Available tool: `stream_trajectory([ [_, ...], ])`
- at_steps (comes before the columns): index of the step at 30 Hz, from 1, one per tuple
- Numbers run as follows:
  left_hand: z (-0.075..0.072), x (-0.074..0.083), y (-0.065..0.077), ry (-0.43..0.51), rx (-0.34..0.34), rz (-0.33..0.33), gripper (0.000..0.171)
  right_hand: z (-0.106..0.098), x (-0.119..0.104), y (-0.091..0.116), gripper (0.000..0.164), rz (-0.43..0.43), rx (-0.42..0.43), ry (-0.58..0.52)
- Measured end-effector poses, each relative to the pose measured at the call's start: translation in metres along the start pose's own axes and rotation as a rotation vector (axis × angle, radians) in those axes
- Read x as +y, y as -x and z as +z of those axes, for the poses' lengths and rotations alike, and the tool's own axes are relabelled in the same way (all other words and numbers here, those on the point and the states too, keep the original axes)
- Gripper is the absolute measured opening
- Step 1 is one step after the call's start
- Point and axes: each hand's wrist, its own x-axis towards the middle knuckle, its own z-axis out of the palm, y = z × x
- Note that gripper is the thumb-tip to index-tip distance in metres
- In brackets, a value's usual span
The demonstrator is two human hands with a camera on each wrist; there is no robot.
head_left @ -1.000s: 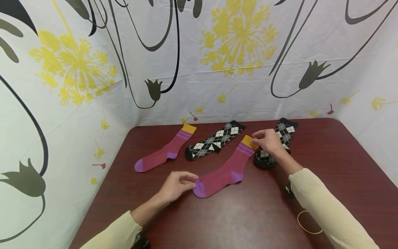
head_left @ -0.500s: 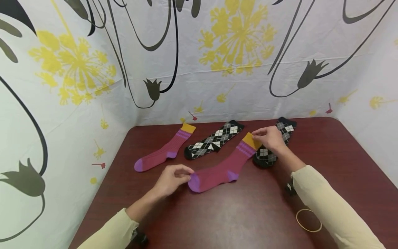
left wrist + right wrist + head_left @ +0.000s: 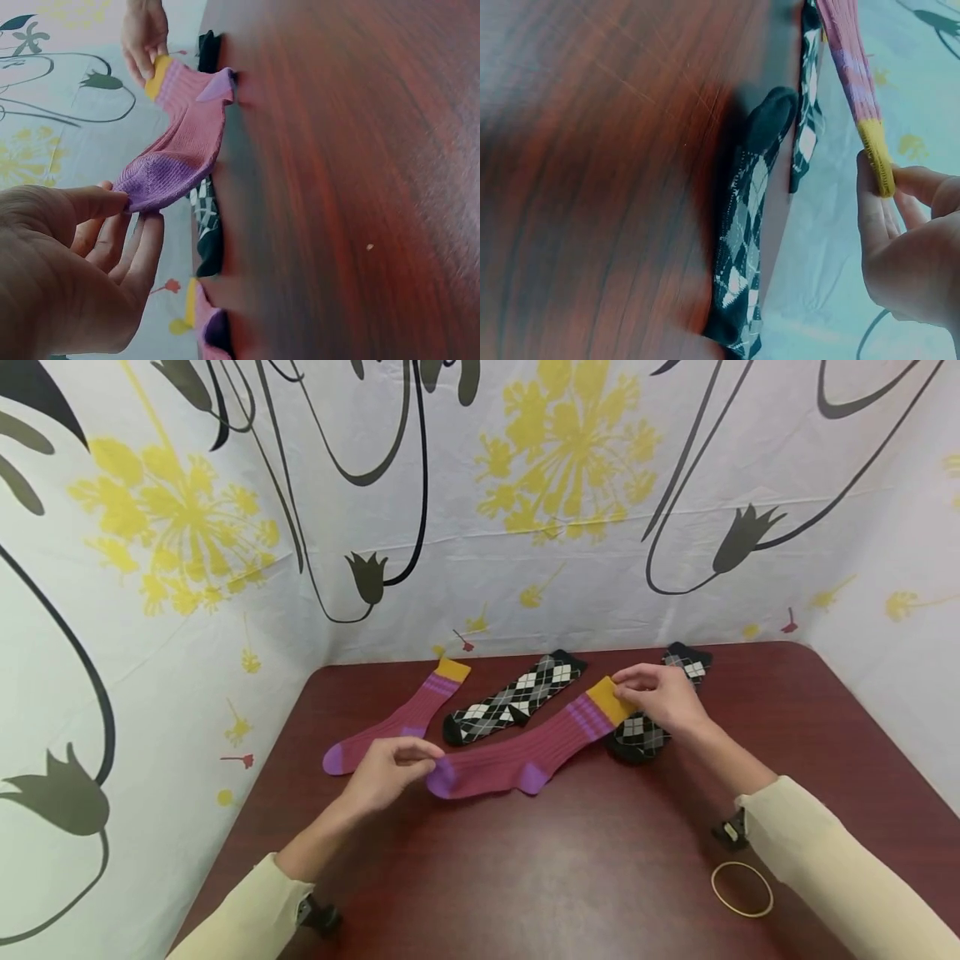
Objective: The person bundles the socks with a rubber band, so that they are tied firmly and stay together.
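A pink sock (image 3: 487, 766) with purple toe and heel and a yellow cuff stretches between both hands, held above the table. My left hand (image 3: 387, 774) pinches its purple toe (image 3: 159, 180) between thumb and fingers. At the other end, my right hand (image 3: 663, 697) pinches the yellow cuff (image 3: 876, 154). Behind the left hand lies a matching pink sock (image 3: 382, 731), partly covered by that hand in the head view. One black-and-white argyle sock (image 3: 517, 693) lies behind the held sock. Another argyle sock (image 3: 744, 232) lies beneath the right hand, which partly hides it in the head view.
A thin gold ring (image 3: 742, 889) lies on the dark red-brown table (image 3: 540, 877) near the right forearm. White fabric (image 3: 465, 510) with yellow flowers and grey tulips hangs upright behind the table and at both sides.
The left hand has moved left and away from me with the toe, and the held sock now lies more level across the view. The right hand keeps the cuff and has shifted slightly right.
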Motion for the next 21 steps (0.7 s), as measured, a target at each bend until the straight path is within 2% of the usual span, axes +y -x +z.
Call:
stream_trajectory([
  [6,-0.005,0.004,0.001,0.028,0.008,-0.023,0.015,-0.008,-0.007,0.02,0.031,-0.03,-0.029,-0.052],
  [10,-0.008,0.007,0.003,0.024,-0.01,-0.02,0.015,-0.014,-0.013,0.035,0.032,-0.029,-0.074,-0.05],
  [16,-0.016,0.009,0.011,0.013,-0.057,0.028,0.018,-0.023,-0.016,0.058,0.035,-0.011,-0.151,-0.046],
  [21,-0.021,0.008,0.017,0.023,-0.103,0.052,0.021,-0.029,-0.013,0.082,0.038,-0.02,-0.163,-0.12],
])
